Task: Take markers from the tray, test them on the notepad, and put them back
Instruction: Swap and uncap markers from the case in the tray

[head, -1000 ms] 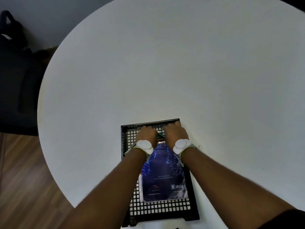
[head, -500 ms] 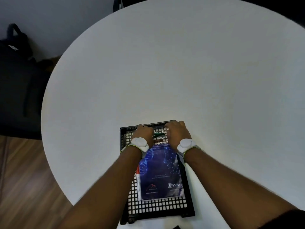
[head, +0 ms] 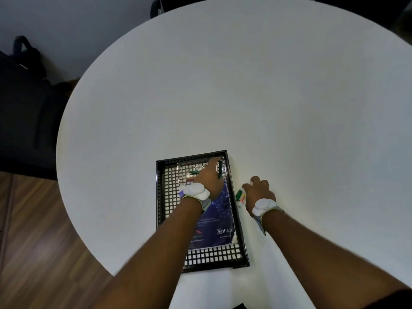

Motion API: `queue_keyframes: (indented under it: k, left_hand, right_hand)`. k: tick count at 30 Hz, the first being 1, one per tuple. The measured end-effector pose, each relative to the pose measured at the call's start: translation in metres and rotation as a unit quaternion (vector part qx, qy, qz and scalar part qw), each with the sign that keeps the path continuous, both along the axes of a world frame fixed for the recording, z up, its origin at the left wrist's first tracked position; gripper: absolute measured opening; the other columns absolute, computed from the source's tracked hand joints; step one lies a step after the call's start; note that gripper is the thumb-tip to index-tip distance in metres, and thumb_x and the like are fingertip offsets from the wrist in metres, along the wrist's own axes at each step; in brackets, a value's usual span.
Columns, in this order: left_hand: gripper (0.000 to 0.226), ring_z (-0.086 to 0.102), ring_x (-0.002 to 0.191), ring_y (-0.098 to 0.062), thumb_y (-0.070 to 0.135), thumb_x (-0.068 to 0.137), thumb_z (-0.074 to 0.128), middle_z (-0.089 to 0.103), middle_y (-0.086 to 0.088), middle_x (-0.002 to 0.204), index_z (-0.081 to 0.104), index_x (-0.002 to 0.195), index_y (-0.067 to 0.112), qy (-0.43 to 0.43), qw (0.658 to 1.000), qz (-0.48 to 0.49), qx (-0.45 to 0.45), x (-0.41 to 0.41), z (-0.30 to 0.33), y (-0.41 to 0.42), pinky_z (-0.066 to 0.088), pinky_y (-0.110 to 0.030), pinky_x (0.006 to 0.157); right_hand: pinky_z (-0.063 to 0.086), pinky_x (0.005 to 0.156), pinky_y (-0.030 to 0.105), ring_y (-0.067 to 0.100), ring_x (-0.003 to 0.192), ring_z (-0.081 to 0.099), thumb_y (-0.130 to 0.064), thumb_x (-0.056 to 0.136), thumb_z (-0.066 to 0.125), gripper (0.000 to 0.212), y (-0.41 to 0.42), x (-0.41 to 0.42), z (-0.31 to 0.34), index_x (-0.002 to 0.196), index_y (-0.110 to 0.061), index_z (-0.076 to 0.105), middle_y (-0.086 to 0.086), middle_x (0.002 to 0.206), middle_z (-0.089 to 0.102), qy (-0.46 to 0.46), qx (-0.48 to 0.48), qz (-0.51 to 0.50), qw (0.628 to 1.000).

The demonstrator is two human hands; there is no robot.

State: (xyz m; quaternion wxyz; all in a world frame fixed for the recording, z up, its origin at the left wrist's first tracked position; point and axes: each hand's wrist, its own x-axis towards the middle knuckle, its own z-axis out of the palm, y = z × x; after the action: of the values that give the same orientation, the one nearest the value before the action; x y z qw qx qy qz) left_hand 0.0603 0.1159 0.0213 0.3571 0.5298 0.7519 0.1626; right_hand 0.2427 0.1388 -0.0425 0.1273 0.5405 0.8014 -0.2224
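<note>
Now green marker [head: 220, 169] in left hand [head: 209, 178].

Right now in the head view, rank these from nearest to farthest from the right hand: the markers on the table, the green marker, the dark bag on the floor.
From the right hand:
1. Markers on the table, just left of it, beside the tray.
2. Green marker, in the left hand, over the tray's far end.
3. Dark bag, on the floor, far left.

Left forearm [head: 178, 221] covers much of notepad [head: 219, 210]. Markers in clear case [head: 187, 172] partly hidden by left hand [head: 208, 177]; colours unclear
</note>
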Motion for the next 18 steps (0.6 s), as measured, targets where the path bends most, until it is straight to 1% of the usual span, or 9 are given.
queue_keyframes:
  k: [1,2,5,8,10,12,13,15,18]
  left_hand:
    - [0.069,0.063,0.072,-0.031,0.006,0.088,0.054,0.068,-0.019,0.085,0.023,0.148,0.023,-0.011,1.000,0.011,0.009,0.004,-0.001,-0.003,0.052,-0.036,0.066]
    - [0.073,0.065,0.073,-0.031,0.006,0.088,0.055,0.067,-0.019,0.084,0.021,0.149,0.026,-0.017,0.999,0.024,0.018,0.009,-0.003,-0.005,0.054,-0.037,0.068]
    - [0.070,0.064,0.074,-0.029,0.009,0.088,0.058,0.067,-0.016,0.084,0.026,0.148,0.026,-0.033,0.998,0.052,0.019,0.016,-0.010,-0.008,0.054,-0.035,0.071]
    - [0.066,0.060,0.070,-0.022,0.011,0.088,0.060,0.063,-0.010,0.079,0.031,0.145,0.025,-0.042,0.996,0.075,0.016,0.020,-0.012,-0.008,0.049,-0.030,0.065]
    - [0.064,0.058,0.068,-0.021,0.011,0.087,0.062,0.060,-0.004,0.075,0.034,0.143,0.024,-0.039,0.995,0.089,0.027,0.025,-0.011,-0.008,0.045,-0.028,0.064]
    - [0.061,0.056,0.063,-0.018,0.010,0.084,0.065,0.056,0.001,0.068,0.040,0.139,0.022,-0.050,0.988,0.139,0.052,0.030,-0.014,-0.009,0.047,-0.029,0.063]
    - [0.059,0.054,0.060,-0.015,0.008,0.084,0.067,0.054,0.003,0.065,0.043,0.137,0.021,-0.069,0.981,0.173,0.063,0.033,-0.014,-0.010,0.052,-0.033,0.063]
    - [0.057,0.054,0.057,-0.012,0.004,0.084,0.069,0.051,0.004,0.063,0.046,0.134,0.019,-0.111,0.962,0.242,0.069,0.035,-0.019,-0.008,0.060,-0.042,0.068]
    - [0.055,0.060,0.063,-0.023,-0.006,0.084,0.066,0.052,-0.002,0.068,0.048,0.131,0.017,-0.184,0.930,0.312,0.067,0.043,-0.016,-0.005,0.061,-0.051,0.070]
  right_hand:
    - [0.046,0.079,0.034,0.032,0.122,0.038,-0.019,0.081,0.053,0.040,-0.003,0.000,-0.001,0.121,-0.019,0.055,0.009,0.137,0.039,-0.007,0.009,0.001,1.000]
    - [0.042,0.075,0.033,0.032,0.122,0.037,-0.017,0.081,0.054,0.038,-0.004,0.001,-0.001,0.119,-0.017,0.055,0.010,0.137,0.039,-0.015,0.012,0.003,1.000]
    - [0.033,0.070,0.033,0.033,0.120,0.038,-0.014,0.079,0.055,0.031,-0.009,0.001,0.000,0.110,-0.014,0.056,0.011,0.130,0.042,-0.036,0.026,0.013,0.999]
    - [0.032,0.073,0.034,0.033,0.120,0.039,-0.011,0.081,0.049,0.026,-0.013,0.007,0.004,0.105,-0.015,0.058,0.011,0.124,0.046,-0.060,0.056,0.022,0.996]
    - [0.033,0.078,0.036,0.032,0.120,0.041,-0.011,0.081,0.048,0.025,-0.015,0.014,0.006,0.103,-0.015,0.059,0.010,0.121,0.050,-0.072,0.063,0.034,0.995]
    - [0.035,0.083,0.036,0.031,0.115,0.048,-0.012,0.081,0.049,0.023,-0.014,0.020,0.009,0.102,-0.016,0.059,0.009,0.116,0.055,-0.069,0.056,0.041,0.995]
    - [0.037,0.084,0.036,0.030,0.111,0.052,-0.013,0.082,0.049,0.022,-0.013,0.024,0.012,0.102,-0.016,0.059,0.008,0.113,0.058,-0.066,0.056,0.042,0.995]
    - [0.041,0.084,0.035,0.030,0.103,0.060,-0.016,0.087,0.048,0.019,-0.009,0.028,0.015,0.102,-0.017,0.060,0.008,0.109,0.062,-0.038,0.053,0.034,0.997]
    - [0.044,0.075,0.030,0.031,0.097,0.063,-0.019,0.091,0.051,0.018,-0.007,0.031,0.023,0.103,-0.014,0.064,0.012,0.108,0.065,0.079,-0.006,-0.015,0.997]
